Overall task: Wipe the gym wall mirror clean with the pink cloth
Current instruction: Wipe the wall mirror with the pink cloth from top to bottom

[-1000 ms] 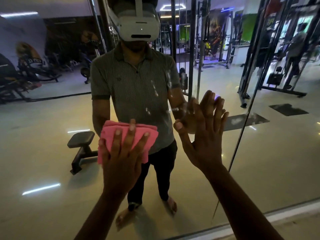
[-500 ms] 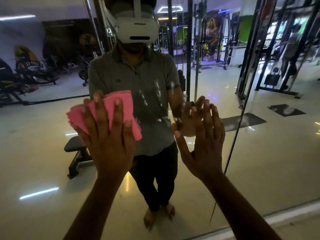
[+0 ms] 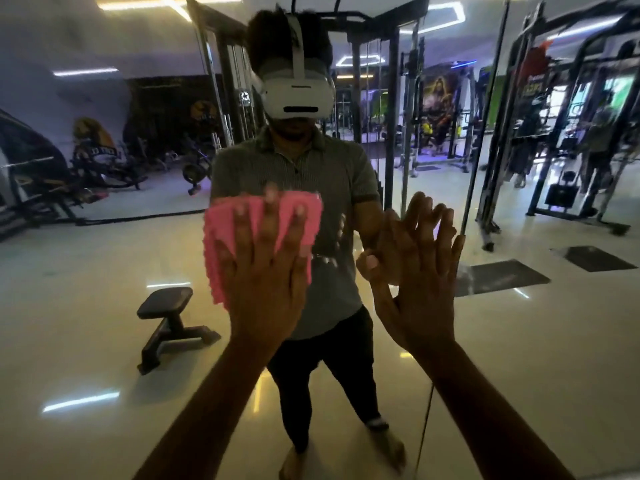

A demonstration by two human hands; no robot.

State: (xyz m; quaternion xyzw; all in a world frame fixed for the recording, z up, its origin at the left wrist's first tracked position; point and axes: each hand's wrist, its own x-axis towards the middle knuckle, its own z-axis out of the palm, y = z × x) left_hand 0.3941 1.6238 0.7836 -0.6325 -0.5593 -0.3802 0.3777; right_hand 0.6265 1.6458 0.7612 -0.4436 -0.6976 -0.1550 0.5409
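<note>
My left hand [image 3: 266, 271] presses the pink cloth [image 3: 221, 237] flat against the mirror [image 3: 554, 341], fingers spread straight over it, at chest height of my reflection. My right hand [image 3: 419, 271] rests open and empty on the glass just beside it. I judge the cloth soft and light, so it bunches easily; a broad palm over its middle should keep it spread.

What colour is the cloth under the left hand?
Pink; the cloth shows best in the head view.
</note>
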